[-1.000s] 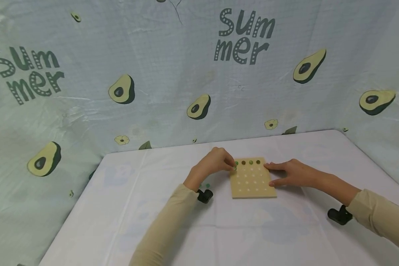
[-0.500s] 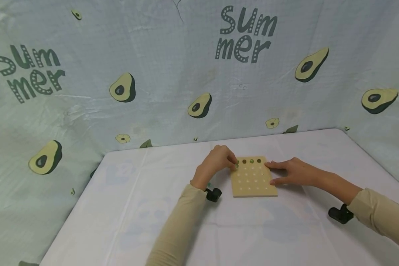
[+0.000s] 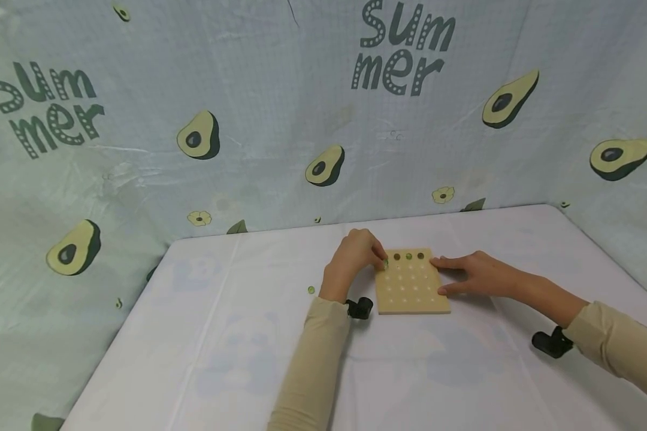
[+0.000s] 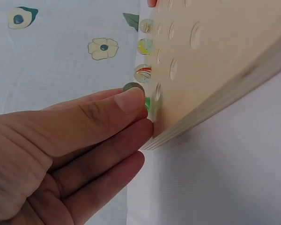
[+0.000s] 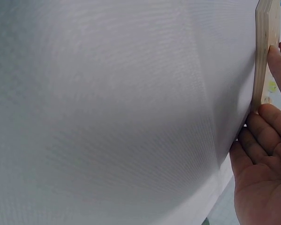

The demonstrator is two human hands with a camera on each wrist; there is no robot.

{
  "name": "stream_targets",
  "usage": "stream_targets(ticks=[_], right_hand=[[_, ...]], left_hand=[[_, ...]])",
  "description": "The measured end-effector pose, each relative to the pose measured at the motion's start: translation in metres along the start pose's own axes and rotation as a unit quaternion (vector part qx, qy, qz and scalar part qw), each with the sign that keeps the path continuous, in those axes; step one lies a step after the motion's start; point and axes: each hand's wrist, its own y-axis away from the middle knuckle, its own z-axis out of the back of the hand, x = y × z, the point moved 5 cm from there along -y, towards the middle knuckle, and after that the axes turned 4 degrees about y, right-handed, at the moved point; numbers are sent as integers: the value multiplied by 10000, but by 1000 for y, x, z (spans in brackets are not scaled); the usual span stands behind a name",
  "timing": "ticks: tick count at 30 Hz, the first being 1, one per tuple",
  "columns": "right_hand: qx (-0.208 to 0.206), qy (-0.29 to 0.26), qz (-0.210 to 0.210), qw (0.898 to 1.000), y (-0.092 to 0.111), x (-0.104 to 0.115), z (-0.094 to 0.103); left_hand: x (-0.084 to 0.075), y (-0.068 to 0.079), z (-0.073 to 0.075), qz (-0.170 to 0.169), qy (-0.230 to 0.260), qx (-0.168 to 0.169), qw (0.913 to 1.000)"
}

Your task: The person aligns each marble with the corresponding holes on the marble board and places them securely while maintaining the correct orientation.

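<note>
A square wooden board (image 3: 414, 306) with rows of round hollows lies on the table. Along its far row sit several glass marbles (image 3: 408, 256), among them one with red and white swirls (image 4: 143, 73) and a yellow one (image 4: 144, 46). My left hand (image 3: 354, 258) pinches a marble (image 4: 133, 87) between thumb and forefinger, over the board's far left corner; the fingers cover most of it. A green marble (image 4: 147, 104) shows partly behind the fingertips. My right hand (image 3: 477, 275) touches the board's right edge with fairly straight, spread fingers.
A loose green marble (image 3: 311, 290) lies on the white tablecloth (image 3: 237, 353), left of my left wrist. Black wrist cameras sit on both wrists. A curtain (image 3: 269, 120) printed with avocados hangs behind the table's far edge.
My left forearm has swung rightward and the left hand has shifted slightly right, fingers still at the board's far left corner. The loose green marble shows left of the wrist. The right hand stays at the board's edge.
</note>
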Motion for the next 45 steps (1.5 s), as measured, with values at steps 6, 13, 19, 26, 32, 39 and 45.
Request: stream_targets(ticks=[6, 13, 19, 26, 32, 39, 45], right_hand=[[-29, 78, -13, 10000, -2, -2, 0], [-13, 52, -96, 9999, -1, -1, -1], [-33, 31, -71, 10000, 0, -1, -3], [-59, 81, -38, 9999, 0, -2, -3], [-81, 40, -28, 10000, 1, -1, -2], [-58, -27, 8, 10000, 2, 1, -3], [-120, 97, 29, 9999, 2, -1, -3]], left_hand=[[-1, 2, 0, 27, -83, -71, 9999], [-2, 4, -2, 33, -249, -138, 9996], [-7, 6, -3, 66, -400, -190, 9990], [-10, 6, -3, 154, -453, -189, 9987], [-10, 7, -2, 134, -374, -107, 9992], [-6, 11, 13, -241, -513, 197, 9982], [11, 24, 46, -553, -640, 361, 9958]])
